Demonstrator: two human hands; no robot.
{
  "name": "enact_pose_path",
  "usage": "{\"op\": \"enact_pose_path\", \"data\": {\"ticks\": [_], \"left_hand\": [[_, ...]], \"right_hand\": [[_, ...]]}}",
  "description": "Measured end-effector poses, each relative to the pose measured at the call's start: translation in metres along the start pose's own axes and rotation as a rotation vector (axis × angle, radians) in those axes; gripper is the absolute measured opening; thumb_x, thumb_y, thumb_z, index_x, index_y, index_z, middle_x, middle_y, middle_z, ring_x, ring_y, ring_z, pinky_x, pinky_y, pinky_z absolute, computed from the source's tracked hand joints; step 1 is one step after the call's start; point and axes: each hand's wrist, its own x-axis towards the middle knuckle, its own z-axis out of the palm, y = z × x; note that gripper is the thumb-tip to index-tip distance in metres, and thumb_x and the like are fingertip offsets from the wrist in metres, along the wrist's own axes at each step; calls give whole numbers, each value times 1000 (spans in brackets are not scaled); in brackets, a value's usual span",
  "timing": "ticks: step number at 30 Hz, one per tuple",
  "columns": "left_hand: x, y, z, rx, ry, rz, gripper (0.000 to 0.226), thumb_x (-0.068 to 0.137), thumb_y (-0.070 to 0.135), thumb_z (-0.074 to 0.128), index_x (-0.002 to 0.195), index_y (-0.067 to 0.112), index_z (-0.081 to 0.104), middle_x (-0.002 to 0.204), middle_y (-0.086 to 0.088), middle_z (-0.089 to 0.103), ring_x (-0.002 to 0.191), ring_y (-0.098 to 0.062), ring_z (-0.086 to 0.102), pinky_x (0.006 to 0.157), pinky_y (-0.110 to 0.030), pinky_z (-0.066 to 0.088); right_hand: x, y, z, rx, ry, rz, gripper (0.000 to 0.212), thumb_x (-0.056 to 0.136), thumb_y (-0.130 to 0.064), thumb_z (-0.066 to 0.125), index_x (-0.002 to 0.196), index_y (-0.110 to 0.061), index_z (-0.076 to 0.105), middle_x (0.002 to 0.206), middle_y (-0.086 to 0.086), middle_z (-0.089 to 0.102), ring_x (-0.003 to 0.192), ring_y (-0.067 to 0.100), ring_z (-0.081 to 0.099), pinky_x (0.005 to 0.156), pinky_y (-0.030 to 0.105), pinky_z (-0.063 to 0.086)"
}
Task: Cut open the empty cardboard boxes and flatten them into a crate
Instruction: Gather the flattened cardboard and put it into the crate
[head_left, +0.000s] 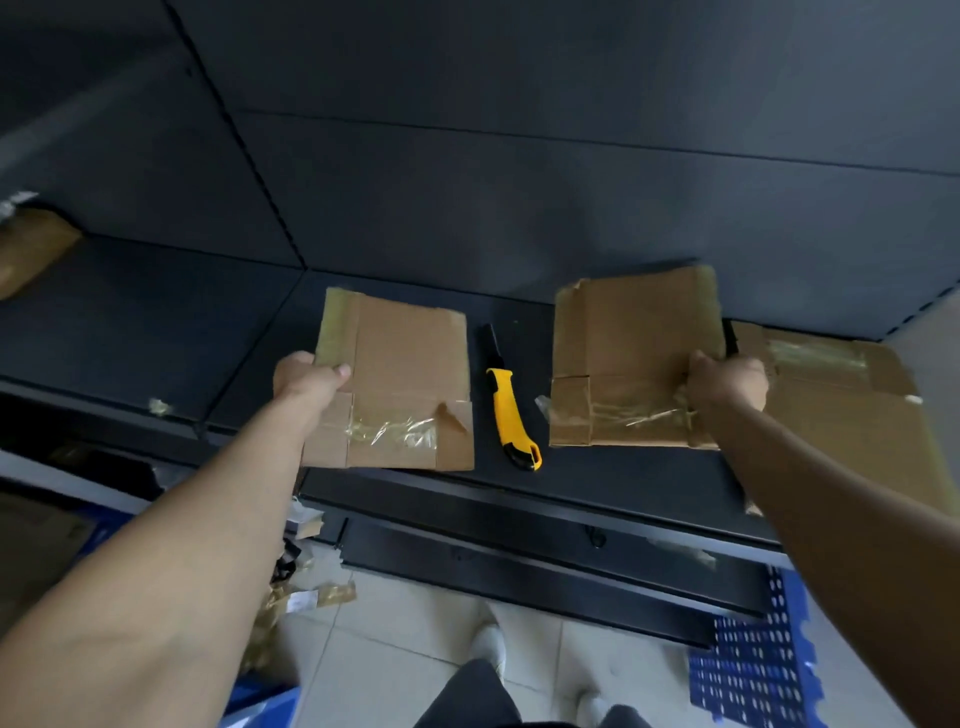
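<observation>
Brown cardboard, flattened, in two taped pieces at the front of a dark shelf (156, 322). Left sheet (405, 384) gripped at its left edge by the left hand (306, 376), thumb on top, fingers hidden beneath. Right sheet (628, 358) gripped at its right edge by the right hand (727, 379), fingers curled round that edge. Lifted or resting on the shelf: cannot tell. Between the two sheets, apart from both, a yellow knife (511, 410) flat on the shelf, black tip pointing away. Just right of the right hand, a third sheet (841, 405), larger, taped, flat on the shelf, partly hidden by the forearm. Just behind the right hand, a slim black thing (730, 338), too hidden to name. Down on the tiled floor (395, 623): blue crate (753, 670) at lower right, tape scraps (306, 597) at lower left. Far left on the shelf, another box (31, 249), blurred.
</observation>
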Motion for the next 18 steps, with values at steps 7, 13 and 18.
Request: {"op": "enact_pose_path", "data": {"ticks": [7, 13, 18], "left_hand": [[-85, 9, -43, -294, 185, 54, 16, 85, 15, 68, 98, 8, 62, 96, -6, 65, 88, -23, 60, 75, -30, 46], [-176, 1, -113, -432, 359, 107, 5, 89, 14, 62, 84, 15, 59, 92, -6, 64, 91, -27, 62, 84, -41, 52], [-247, -22, -200, -517, 593, 105, 21, 87, 9, 62, 73, 23, 54, 95, -6, 64, 90, -25, 62, 89, -46, 52]], "right_hand": [[-50, -36, -12, 194, -245, -223, 25, 79, -31, 59, 85, -7, 66, 79, 11, 68, 68, 30, 65, 67, 38, 57], [-117, -66, -25, 349, -455, -452, 26, 83, -32, 63, 98, -11, 67, 88, 4, 66, 79, 23, 63, 78, 35, 55], [-200, -99, -27, 417, -628, -615, 40, 85, -33, 64, 119, -13, 60, 107, 5, 66, 96, 24, 63, 88, 38, 53]]}}
